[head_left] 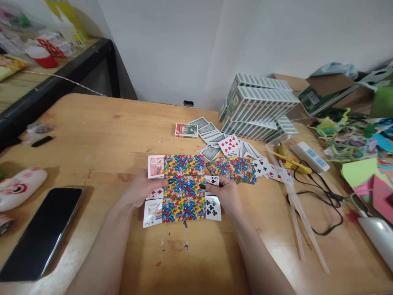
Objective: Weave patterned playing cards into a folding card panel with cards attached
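Between my hands is a panel of playing cards partly covered by squares with a bright, many-coloured pattern. White card ends stick out on both sides of it. My left hand grips the left edge, its thumb on top of the pattern. Opposite, my right hand pinches the right edge, thumb likewise on top. Fingers beneath the panel are hidden. Just beyond my right hand lies a second patterned piece with card ends showing at its right.
Loose cards and a card box lie behind the panel. Stacked card packs stand at the back. To the right are a yellow glue gun, glue sticks and a power strip; a phone lies left.
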A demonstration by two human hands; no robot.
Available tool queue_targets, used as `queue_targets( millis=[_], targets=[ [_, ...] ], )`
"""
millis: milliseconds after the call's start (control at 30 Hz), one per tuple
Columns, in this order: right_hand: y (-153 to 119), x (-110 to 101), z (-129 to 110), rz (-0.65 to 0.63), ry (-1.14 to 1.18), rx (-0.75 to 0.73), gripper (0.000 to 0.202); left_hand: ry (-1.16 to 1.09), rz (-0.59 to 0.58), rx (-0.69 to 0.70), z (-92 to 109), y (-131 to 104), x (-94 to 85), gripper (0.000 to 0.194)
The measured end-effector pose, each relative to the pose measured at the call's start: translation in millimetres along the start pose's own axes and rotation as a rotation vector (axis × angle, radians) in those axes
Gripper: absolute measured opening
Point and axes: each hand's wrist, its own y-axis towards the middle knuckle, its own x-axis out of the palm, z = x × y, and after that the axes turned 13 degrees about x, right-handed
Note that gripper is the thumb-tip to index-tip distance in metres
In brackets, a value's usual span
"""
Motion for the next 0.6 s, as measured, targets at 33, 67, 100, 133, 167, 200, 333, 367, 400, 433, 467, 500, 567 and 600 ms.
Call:
queue_targets(
  millis=[33, 67, 100, 133, 167, 200, 333, 367, 400, 433, 467, 500, 567, 600],
  targets=[
    [-0.7, -0.3, -1.3, 0.017, -0.006, -0.007, 0.027, -0.003, -0.001, 0.002, -0.4, 0.1, 0.2, 0.033],
    [-1.3, -0.7, -2.5, 0.028, -0.013, -0.007, 0.028, -0.008, -0.004, 0.000, -0.5, 0.0, 0.4, 0.033],
    [-1.9, -1.2, -3.7, 0.031, -0.017, 0.004, 0.027, -0.011, -0.007, -0.002, -0.3, -0.1, 0.7, 0.034],
    [-2.4, -1.8, -4.8, 0.027, -0.017, 0.022, 0.027, -0.012, -0.008, -0.006, 0.1, -0.2, 0.9, 0.034],
    [-2.9, -2.3, -5.8, 0.017, -0.010, 0.042, 0.027, -0.008, -0.006, -0.010, 0.6, -0.4, 1.1, 0.035],
    [-3.3, -2.9, -6.7, 0.004, 0.006, 0.060, 0.027, 0.001, -0.002, -0.014, 1.2, -0.6, 1.1, 0.035],
    [-4.0, -4.6, -8.1, -0.084, 0.065, 0.121, 0.029, 0.027, 0.014, -0.013, 3.9, -1.3, 1.2, 0.034],
    [-3.9, -5.0, -8.2, -0.095, 0.061, 0.134, 0.030, 0.031, 0.022, -0.014, 4.5, -1.5, 1.2, 0.034],
    [-3.7, -5.5, -8.2, -0.099, 0.050, 0.141, 0.030, 0.035, 0.030, -0.018, 4.9, -1.6, 1.1, 0.033],
    [-3.6, -5.9, -8.2, -0.100, 0.037, 0.144, 0.031, 0.039, 0.035, -0.020, 5.3, -1.7, 1.1, 0.032],
    [-3.4, -6.4, -8.2, -0.098, 0.026, 0.143, 0.032, 0.040, 0.035, -0.018, 5.6, -1.8, 1.0, 0.032],
    [-3.3, -6.9, -8.3, -0.099, 0.016, 0.142, 0.033, 0.041, 0.032, -0.012, 5.8, -1.9, 0.8, 0.032],
    [-3.3, -7.7, -8.7, -0.109, -0.001, 0.139, 0.035, 0.044, 0.017, 0.002, 6.2, -2.1, 0.7, 0.031],
    [-3.4, -8.0, -8.9, -0.116, -0.009, 0.139, 0.035, 0.050, 0.009, 0.007, 6.4, -2.2, 0.7, 0.031]
  ],
)
